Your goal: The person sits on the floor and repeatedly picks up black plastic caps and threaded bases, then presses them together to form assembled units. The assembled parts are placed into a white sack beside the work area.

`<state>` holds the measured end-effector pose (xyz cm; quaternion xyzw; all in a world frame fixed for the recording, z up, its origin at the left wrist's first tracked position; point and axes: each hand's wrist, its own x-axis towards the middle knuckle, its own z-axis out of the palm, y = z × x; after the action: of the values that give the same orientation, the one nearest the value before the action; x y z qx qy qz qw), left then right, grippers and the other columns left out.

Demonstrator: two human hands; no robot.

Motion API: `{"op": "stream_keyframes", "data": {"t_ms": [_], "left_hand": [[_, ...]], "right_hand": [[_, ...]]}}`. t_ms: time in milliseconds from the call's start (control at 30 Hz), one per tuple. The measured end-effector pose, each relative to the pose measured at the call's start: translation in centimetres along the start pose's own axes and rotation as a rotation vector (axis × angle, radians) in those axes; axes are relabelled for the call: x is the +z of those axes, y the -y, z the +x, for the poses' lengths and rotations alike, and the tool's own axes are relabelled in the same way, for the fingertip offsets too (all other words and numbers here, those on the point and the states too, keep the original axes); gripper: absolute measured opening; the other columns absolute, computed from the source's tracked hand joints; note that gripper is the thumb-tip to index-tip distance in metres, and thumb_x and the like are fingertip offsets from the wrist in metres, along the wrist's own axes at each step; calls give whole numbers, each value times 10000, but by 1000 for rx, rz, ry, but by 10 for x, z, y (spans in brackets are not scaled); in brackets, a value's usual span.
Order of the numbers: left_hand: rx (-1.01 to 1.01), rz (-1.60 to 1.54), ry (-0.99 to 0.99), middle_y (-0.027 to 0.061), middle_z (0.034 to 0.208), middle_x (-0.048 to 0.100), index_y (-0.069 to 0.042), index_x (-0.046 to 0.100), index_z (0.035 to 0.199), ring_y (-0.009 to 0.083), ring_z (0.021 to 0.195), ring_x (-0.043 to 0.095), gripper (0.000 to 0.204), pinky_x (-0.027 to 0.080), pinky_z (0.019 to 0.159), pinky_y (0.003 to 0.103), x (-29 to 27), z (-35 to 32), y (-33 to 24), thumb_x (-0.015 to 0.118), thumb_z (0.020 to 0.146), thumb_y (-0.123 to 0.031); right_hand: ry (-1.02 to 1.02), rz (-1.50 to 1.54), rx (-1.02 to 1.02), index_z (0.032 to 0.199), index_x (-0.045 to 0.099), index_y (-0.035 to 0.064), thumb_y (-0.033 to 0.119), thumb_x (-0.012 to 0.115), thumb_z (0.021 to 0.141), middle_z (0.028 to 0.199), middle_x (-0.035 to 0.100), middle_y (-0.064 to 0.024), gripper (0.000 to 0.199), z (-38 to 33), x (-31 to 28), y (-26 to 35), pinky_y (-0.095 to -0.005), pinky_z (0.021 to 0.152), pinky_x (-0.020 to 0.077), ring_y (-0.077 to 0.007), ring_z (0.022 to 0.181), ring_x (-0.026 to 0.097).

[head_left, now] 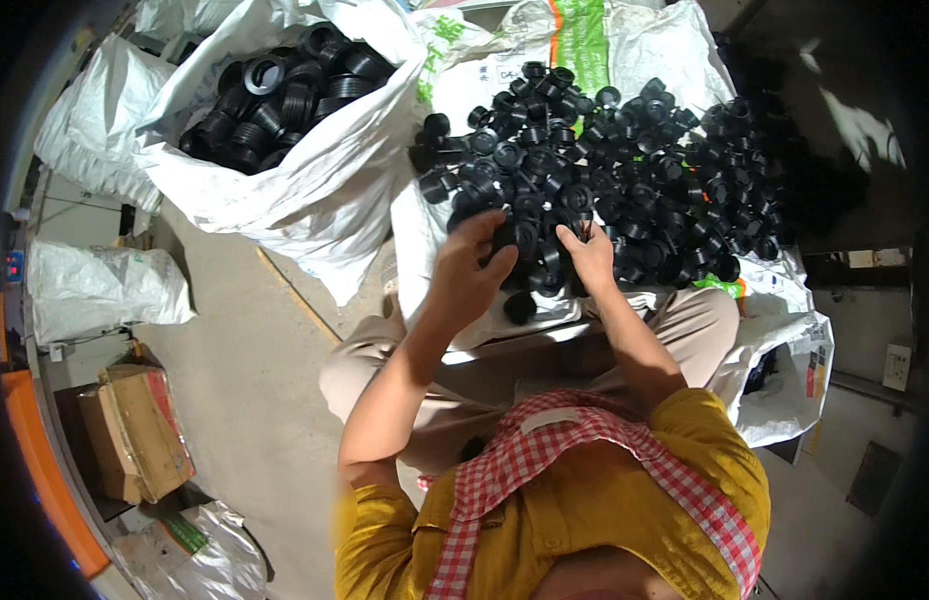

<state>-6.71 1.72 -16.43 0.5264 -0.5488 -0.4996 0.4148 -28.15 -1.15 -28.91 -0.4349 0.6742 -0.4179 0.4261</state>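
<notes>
Black parts [635, 190] are lying in a loose heap on a striped sack [583, 35] right in front of us, running from the middle off to the far right. We're reaching in with both hands. Our left hand [470, 272] is sitting at the heap's near left edge, thumb and fingers curving apart with black showing between them, but we can't tell if it's gripping anything. Our right hand [592, 260] is pointing into the near middle, thumb and fingers in among the parts, and we can't tell what its grip is doing either. Far left, a big sack [315, 225] is standing open, full of ribbed black rings [270, 115]. A stick [297, 292] is lying on the floor beside it, and a battered box [150, 430] is sitting near left.
</notes>
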Motion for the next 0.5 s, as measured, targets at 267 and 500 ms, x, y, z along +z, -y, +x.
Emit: {"op": "stream_keyframes", "data": {"t_ms": [267,500], "left_hand": [[-227,-309,27,145,1148,560,-22,300,1428,246,962,603,826,492,823,347,32,28,66,745,790,-299],[-470,-769,370,135,1096,570,-36,333,1378,267,935,640,675,568,766,471,25,25,26,666,853,-298]], "right_hand": [[24,585,9,903,558,93,226,683,872,665,459,84,185,-28,-41,35,-175,466,283,-9,530,372],[179,312,-281,1106,587,24,169,750,802,694,462,71,375,-29,-57,26,-183,527,334,-21,602,391]]}}
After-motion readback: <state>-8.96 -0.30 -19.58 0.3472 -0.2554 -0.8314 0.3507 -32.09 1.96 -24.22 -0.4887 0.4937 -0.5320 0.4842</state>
